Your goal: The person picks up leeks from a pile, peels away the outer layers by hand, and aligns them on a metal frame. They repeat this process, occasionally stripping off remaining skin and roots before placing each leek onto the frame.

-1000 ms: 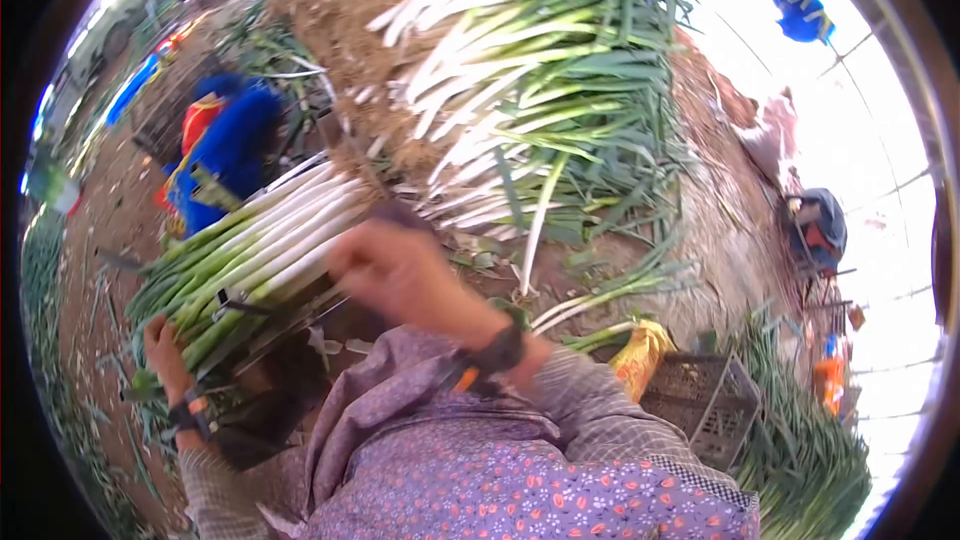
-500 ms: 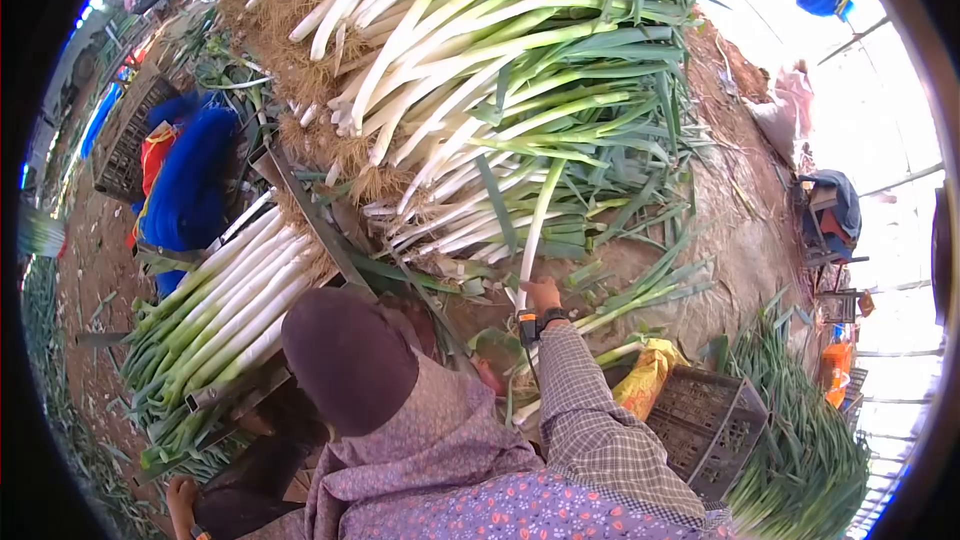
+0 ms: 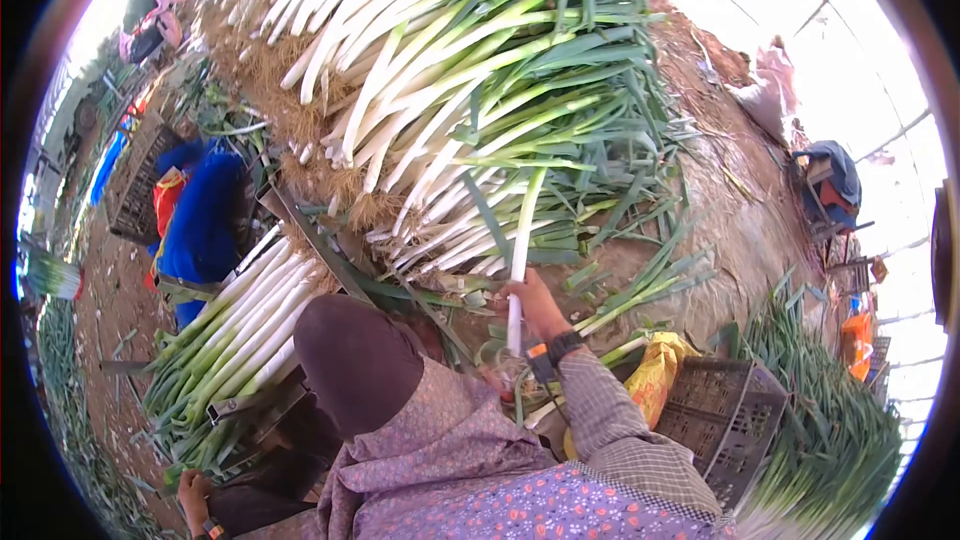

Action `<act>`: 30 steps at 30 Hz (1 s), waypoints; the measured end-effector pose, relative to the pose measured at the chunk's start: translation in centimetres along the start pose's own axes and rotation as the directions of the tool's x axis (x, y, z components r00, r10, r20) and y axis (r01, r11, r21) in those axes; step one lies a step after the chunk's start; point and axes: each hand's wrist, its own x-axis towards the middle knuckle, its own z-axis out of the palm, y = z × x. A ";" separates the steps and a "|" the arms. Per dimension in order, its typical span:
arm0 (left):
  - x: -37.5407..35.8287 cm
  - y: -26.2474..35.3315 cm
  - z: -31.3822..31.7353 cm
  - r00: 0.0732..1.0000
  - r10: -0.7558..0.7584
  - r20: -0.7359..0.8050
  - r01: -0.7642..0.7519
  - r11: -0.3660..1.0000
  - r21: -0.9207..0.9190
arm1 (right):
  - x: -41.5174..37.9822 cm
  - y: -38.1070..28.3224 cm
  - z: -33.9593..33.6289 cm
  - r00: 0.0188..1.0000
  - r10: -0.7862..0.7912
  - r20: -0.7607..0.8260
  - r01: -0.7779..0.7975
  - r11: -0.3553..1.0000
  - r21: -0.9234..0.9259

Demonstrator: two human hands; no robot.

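Note:
My right hand [image 3: 535, 305] is closed around the white stalk of a leek [image 3: 522, 230]. The leek stands nearly in line with my forearm, its green end lying toward the big heap of leeks [image 3: 430, 90] and its pale lower end showing below my fingers. At the lower left my left hand [image 3: 196, 500] has its fingers curled, close to the leafy ends of a row of leeks [image 3: 245, 325] lying in a metal frame [image 3: 320, 240]. What those fingers hold, if anything, is too small to make out. My dark-covered knee [image 3: 355, 365] is between both hands.
A black plastic crate [image 3: 715, 415] with a yellow bag [image 3: 660, 375] stands right of my forearm. More leeks [image 3: 820, 420] lie beyond it. Blue netting [image 3: 205, 225] and another crate [image 3: 145, 180] are at the left. A pale sack [image 3: 770, 95] and a chair [image 3: 828, 185] stand far right.
My right hand has closed around the leek, and more of its white lower stalk shows below the hand. My left hand has risen slightly beside the leaf ends. The view has shifted a little.

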 end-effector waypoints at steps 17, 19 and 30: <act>-6.5 2.9 1.6 0.928 0.363 -0.084 -0.359 0.931 0.062 | -29.9 -11.2 8.4 0.790 -0.411 0.455 -0.042 0.704 0.709; -8.0 5.0 1.8 0.918 0.382 -0.110 -0.376 0.924 0.072 | -33.7 -13.0 13.5 0.657 -0.492 0.571 -0.027 0.742 0.670; -19.8 11.1 -1.4 0.751 0.538 -0.382 -0.659 0.641 -0.394 | -42.2 -13.0 38.9 -0.118 0.080 0.990 0.412 0.911 -0.025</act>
